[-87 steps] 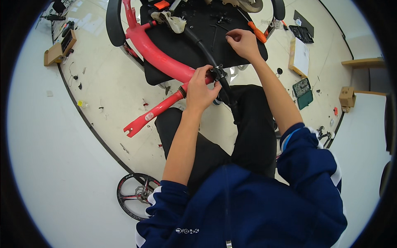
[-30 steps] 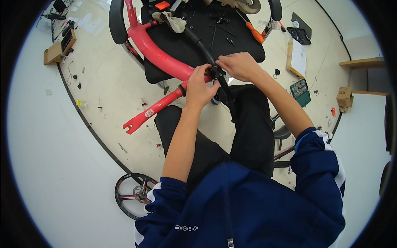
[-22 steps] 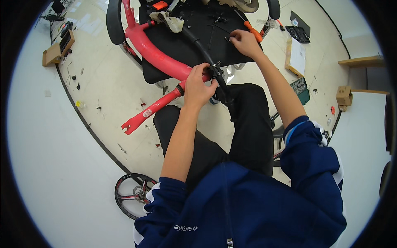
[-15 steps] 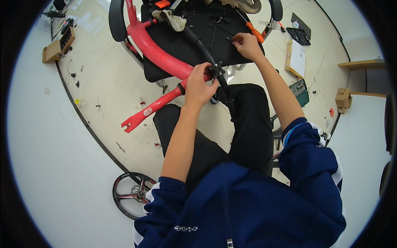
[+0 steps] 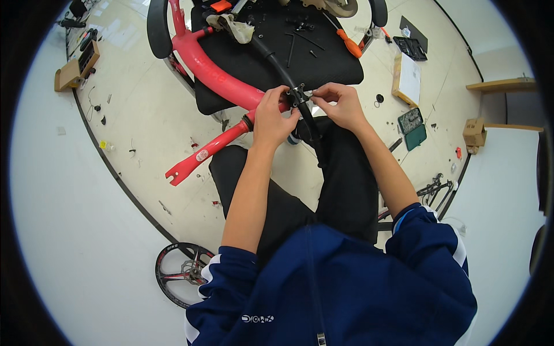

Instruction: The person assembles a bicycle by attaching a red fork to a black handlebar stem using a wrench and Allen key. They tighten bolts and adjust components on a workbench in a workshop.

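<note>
A black handlebar stem (image 5: 299,96) clamps round a black handlebar (image 5: 283,70) at the head of a red bike frame (image 5: 222,82). My left hand (image 5: 271,118) is closed round the stem's left side, thumb below and fingers above. At the stem's right side, my right hand (image 5: 341,108) pinches a small bolt-like piece, mostly hidden by the fingertips. The red fork (image 5: 216,145) points down to the left, beside my knee. On the black chair seat (image 5: 332,72) lie hex keys (image 5: 290,49) and a small dark bolt (image 5: 313,54).
An orange-handled screwdriver (image 5: 351,46) rests at the seat's right edge. Black armrests (image 5: 160,29) flank the seat. A green case (image 5: 414,137), a white-topped box (image 5: 407,81) and an open cardboard box (image 5: 75,72) lie on the floor. A black wheel (image 5: 173,277) is at lower left.
My right hand has moved from the seat, down and left to the stem, carrying a small piece. My left hand stays at the stem. The view has shifted slightly.
</note>
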